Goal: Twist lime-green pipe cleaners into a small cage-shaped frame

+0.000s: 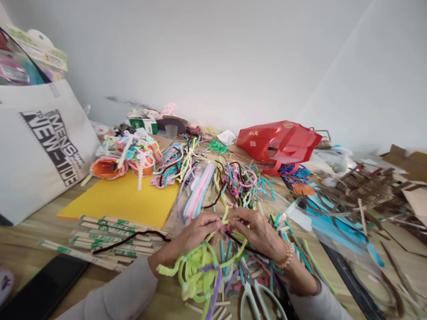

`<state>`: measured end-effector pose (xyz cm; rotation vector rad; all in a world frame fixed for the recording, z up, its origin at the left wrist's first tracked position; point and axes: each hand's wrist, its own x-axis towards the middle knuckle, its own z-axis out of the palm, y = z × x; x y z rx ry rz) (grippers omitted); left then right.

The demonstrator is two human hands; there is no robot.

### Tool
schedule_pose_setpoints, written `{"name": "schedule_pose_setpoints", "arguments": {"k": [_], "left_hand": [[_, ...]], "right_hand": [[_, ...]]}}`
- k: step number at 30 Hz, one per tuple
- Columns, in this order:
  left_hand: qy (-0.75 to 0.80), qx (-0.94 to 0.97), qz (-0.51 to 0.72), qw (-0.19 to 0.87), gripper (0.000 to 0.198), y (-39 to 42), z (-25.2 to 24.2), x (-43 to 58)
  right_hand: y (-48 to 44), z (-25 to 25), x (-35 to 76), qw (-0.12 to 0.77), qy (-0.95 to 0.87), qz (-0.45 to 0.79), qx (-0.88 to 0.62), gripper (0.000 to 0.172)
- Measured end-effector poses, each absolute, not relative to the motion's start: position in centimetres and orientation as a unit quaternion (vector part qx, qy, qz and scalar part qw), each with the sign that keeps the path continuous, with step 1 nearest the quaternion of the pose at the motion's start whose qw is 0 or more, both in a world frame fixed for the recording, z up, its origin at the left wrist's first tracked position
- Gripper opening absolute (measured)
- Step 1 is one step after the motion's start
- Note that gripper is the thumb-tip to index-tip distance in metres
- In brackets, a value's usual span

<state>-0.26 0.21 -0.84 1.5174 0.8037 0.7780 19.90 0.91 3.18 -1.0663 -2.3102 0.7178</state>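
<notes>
My left hand (193, 236) and my right hand (258, 231) meet low in the middle of the table, fingers pinched together on a yellow-green pipe cleaner (230, 214) that bends between them. A dark brown pipe cleaner (131, 240) trails left from under my left hand across the wrapped sticks. Beneath my wrists lies a tangle of neon green pipe cleaners (195, 271) with purple and blue ones mixed in. My right wrist wears a beaded bracelet (287, 257).
Scissors (256, 291) lie near the front edge. A yellow sheet (123, 202) and paper-wrapped sticks (103, 242) lie left, by a canvas bag (40, 146) and dark phone (45, 289). Behind: loose pipe cleaners (233, 178), orange crafts (110, 166), red bag (280, 140). Cardboard strips (370, 186) at right.
</notes>
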Motion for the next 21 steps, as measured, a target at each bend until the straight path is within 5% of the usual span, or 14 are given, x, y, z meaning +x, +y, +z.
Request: {"name": "schedule_pose_setpoints", "arguments": {"k": [9, 21], "left_hand": [[0.364, 0.671, 0.313, 0.565, 0.037, 0.21, -1.43, -0.15], [0.345, 0.723, 0.314, 0.509, 0.039, -0.23, -1.32, 0.22]], "right_hand": [[0.14, 3.40, 19.40, 0.236, -0.908, 0.125, -0.324, 0.018], [1.00, 2.61, 19.83, 0.264, -0.833, 0.305, -0.380, 0.016]]}}
